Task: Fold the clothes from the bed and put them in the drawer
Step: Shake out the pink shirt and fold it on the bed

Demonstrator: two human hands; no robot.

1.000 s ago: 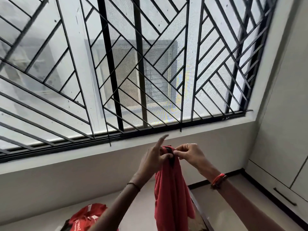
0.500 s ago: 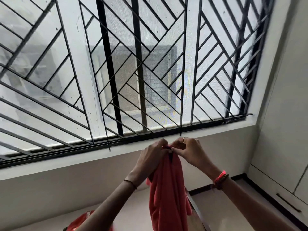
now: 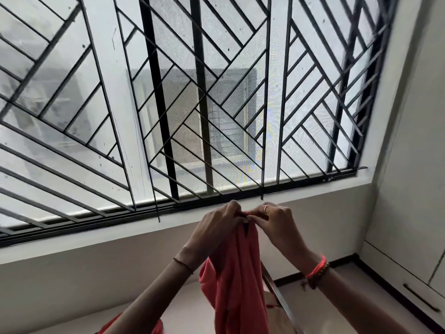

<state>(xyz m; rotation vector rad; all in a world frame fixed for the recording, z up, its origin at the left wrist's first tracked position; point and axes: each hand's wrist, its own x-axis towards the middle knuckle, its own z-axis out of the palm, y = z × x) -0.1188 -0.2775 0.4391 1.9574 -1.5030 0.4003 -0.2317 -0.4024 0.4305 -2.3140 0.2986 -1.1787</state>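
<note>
A red garment [image 3: 237, 280] hangs straight down in front of me, held up at its top edge just below the window sill. My left hand [image 3: 216, 227] and my right hand [image 3: 277, 221] are side by side and both pinch the cloth at the top, fingers curled round it. The lower part of the garment runs out of the bottom of the view. The bed surface [image 3: 192, 307] lies below it, with another bit of red cloth [image 3: 156, 327] at the bottom edge.
A large window with a black metal grille [image 3: 204, 104] fills the upper view. White cabinets with a drawer and dark handle [image 3: 420, 301] stand at the right. The bed's dark edge [image 3: 279, 300] runs beside the tiled floor [image 3: 325, 312].
My hands rose with the garment and came together at its top. My left index finger, stretched out before, now curls onto the cloth. The view tilted up a little.
</note>
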